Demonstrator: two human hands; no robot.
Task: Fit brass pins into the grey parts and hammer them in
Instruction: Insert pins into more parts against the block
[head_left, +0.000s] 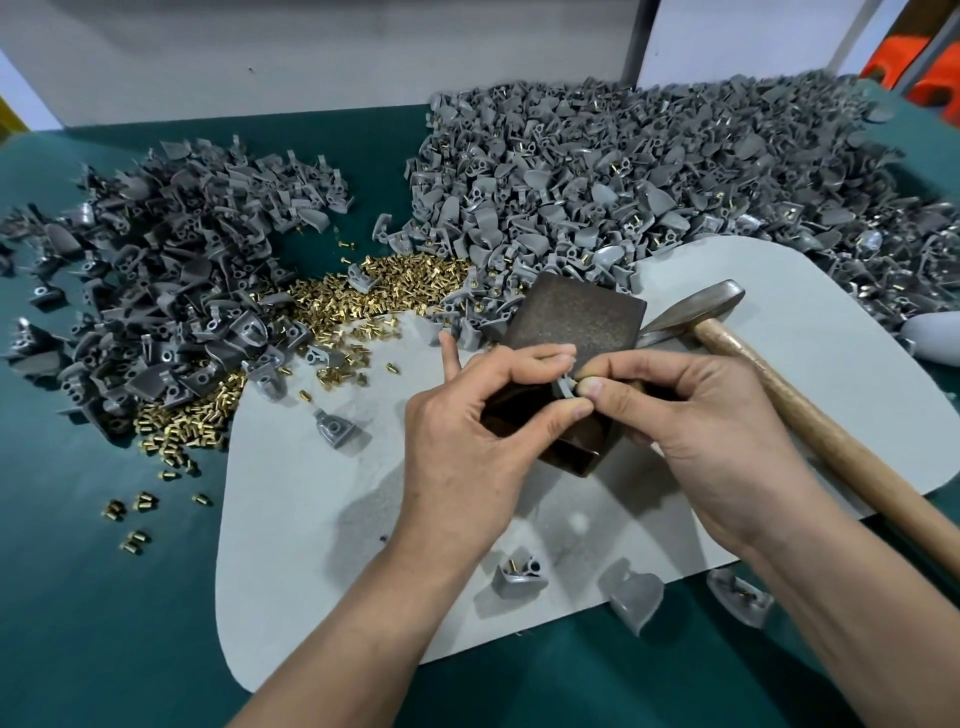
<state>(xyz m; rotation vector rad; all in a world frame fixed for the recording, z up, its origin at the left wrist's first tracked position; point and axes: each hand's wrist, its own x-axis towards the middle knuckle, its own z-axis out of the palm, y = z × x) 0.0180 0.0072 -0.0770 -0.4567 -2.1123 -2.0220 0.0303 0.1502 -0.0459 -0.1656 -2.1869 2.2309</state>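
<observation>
The left hand (462, 421) and right hand (696, 415) pinch one grey part (564, 387); the dark block (576, 317) sits beneath. The hammer (737, 338) lies beside

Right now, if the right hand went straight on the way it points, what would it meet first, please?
Probably the left hand: the right hand points left across the part both pinch, fingertips almost touching.
</observation>
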